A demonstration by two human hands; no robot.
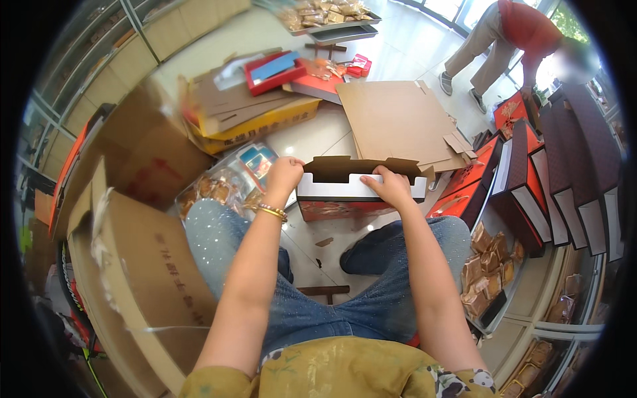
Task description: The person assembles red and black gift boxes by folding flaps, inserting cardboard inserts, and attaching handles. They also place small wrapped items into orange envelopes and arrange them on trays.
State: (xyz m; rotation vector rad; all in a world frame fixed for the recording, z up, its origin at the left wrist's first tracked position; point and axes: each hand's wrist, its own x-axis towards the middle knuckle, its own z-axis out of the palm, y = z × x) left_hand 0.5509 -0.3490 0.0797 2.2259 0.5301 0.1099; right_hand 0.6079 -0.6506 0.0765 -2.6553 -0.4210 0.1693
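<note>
Between my knees stands a red cardboard gift box with a white top edge. Its top is unfolded, and brown flaps stick up around the dark opening. My left hand is closed on the upper left corner, its fingers pinching the flap there. The near white rim is gripped by my right hand, thumb on the outer face and fingers over the edge. What lies inside the box is hidden by its near wall. Beside my left hand is a clear plastic tray with wrapped pastries and a blue packet.
Large cartons crowd my left. Flat cardboard lies ahead, near a yellow carton and a red tray. Red and dark gift boxes line the right, beside a pastry tray. A person bends over at the far right.
</note>
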